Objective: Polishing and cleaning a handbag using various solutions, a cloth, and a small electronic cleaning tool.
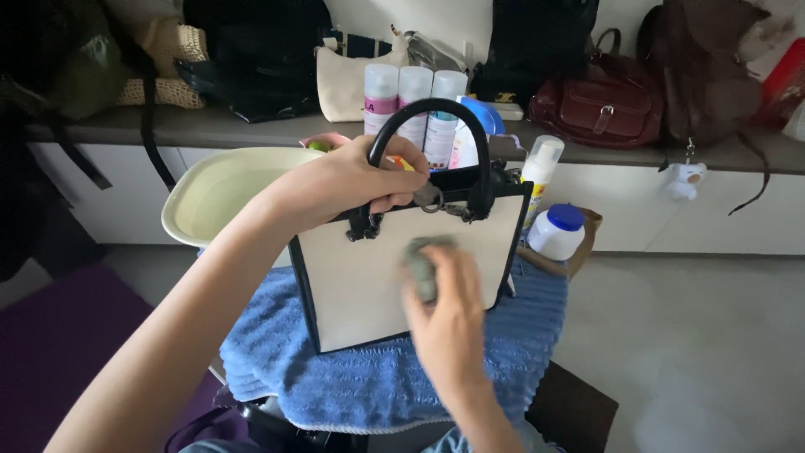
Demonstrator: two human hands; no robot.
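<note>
At frame centre, the upright cream tote bag (360, 281) is steadied at its top rim by the closed left hand (356, 180), while a grey-green cloth (422, 264) is pressed against its front by the right hand (449, 323).

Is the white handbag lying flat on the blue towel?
No, the white handbag stands upright on the blue towel, steadied at its top edge by the left hand.

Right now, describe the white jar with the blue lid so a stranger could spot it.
Start at the cream handbag on the blue towel. Just past its right edge sits the jar, squat and white with a blue lid, unlike the tall bottles on the shelf behind.
</note>
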